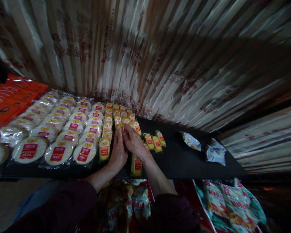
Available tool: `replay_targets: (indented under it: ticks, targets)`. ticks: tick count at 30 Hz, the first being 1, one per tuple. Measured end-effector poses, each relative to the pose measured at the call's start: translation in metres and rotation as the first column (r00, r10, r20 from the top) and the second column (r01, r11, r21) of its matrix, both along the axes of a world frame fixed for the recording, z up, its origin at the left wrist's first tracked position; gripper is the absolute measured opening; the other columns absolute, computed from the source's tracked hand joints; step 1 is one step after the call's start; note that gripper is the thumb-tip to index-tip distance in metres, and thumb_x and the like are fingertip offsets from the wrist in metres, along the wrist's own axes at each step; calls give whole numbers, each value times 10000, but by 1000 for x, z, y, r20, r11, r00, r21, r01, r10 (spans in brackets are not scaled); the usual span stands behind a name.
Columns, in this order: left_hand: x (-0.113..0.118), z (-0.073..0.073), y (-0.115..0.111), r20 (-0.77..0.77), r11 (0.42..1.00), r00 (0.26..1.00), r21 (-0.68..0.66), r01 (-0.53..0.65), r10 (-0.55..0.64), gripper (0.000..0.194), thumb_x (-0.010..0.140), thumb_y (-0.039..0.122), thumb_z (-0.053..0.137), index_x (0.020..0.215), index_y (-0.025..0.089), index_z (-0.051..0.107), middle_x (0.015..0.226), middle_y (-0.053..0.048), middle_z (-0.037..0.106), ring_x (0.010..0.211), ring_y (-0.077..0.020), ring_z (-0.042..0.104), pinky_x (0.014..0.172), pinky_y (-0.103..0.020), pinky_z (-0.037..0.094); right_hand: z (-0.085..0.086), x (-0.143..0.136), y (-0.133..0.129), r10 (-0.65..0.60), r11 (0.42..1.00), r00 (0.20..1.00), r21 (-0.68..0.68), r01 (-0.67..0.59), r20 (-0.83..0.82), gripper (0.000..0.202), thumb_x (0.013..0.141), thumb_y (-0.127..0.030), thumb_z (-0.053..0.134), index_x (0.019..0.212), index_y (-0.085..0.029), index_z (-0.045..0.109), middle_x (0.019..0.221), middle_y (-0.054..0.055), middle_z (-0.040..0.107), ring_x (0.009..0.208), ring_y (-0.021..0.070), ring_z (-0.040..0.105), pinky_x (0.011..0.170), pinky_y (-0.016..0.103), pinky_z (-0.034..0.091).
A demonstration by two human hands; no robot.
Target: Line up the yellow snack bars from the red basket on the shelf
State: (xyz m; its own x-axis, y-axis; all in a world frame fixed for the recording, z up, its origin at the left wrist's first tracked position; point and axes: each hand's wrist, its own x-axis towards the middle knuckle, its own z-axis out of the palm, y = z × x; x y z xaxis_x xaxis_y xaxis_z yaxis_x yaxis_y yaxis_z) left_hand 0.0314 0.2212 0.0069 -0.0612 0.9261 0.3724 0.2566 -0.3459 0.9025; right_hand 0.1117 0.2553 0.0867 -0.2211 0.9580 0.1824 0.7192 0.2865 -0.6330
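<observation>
My left hand (119, 149) and my right hand (134, 139) meet over the rows of small yellow wrapped snacks (108, 119) on the black shelf. Both hands have fingers closed around a small yellow packet (120, 127) at the front of a middle row. To the left of my left hand stands another yellow packet (104, 149). One more yellow packet (136, 165) lies near the front edge, below my right hand. Several loose yellow packets (156, 143) lie to the right of my right hand.
Rows of round wrapped crackers (59, 152) and orange packages (9, 97) fill the left side. Two crumpled white wrappers (190, 141) (215, 152) lie at right. Boxes of packaged snacks (232, 200) sit below the black shelf (181, 161). A printed plastic curtain (135, 55) hangs behind.
</observation>
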Motion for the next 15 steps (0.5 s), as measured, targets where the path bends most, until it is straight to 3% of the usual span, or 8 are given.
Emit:
replay_targets:
  ticks: [5, 9, 15]
  targets:
    - [-2, 7, 0, -33, 996, 999, -89, -13, 10, 813, 759, 39, 443, 1484, 183, 102, 1575, -130, 13, 1435, -262, 20, 1160, -472, 181, -11, -4, 2, -74, 997, 994, -19, 73, -79, 434, 861, -190, 439, 1286, -166, 527, 1219, 123, 616, 1130, 210, 575, 1010, 390, 431]
    - [-6, 14, 2, -70, 995, 998, -99, -16, 9, 725, 817, 88, 410, 1480, 197, 135, 1578, -108, 30, 1437, -238, 24, 1166, -457, 168, -19, -8, -2, -118, 993, 986, -3, 118, -115, 445, 850, -171, 431, 1285, -152, 526, 1242, 130, 604, 1163, 215, 556, 1033, 396, 413]
    - [-11, 20, 1, -131, 994, 991, -106, -35, 21, 646, 867, 120, 356, 1476, 210, 162, 1581, -87, 7, 1438, -214, 26, 1168, -436, 167, -8, -8, -9, -107, 994, 992, -11, 107, -70, 496, 833, -139, 428, 1325, -152, 489, 1291, 124, 579, 1199, 210, 543, 1047, 386, 408]
